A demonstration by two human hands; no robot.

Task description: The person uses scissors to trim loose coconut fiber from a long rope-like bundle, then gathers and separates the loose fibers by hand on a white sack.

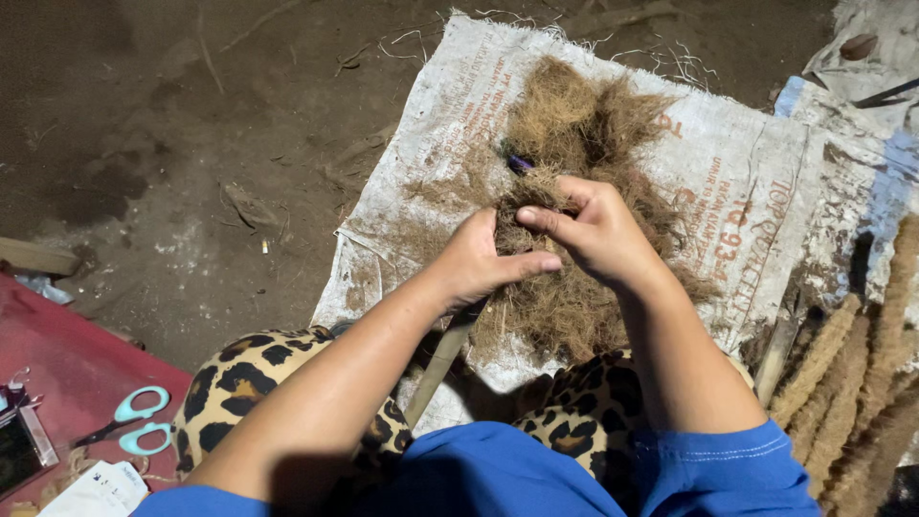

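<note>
Both hands are in the coir fibre pile [574,144] at the middle of the woven sack [747,172]. Left hand [479,258] and right hand [598,230] each pinch one tuft, fingers pressed together. Scissors [134,421] lie well apart.

— What lies on the red mat [67,359] at the left edge?
— Scissors [129,421] with pale blue handles, near its front corner; white paper [96,490] just below.
— And right?
— Thick fibre ropes [852,402] along the sack's [747,182] right edge.
</note>
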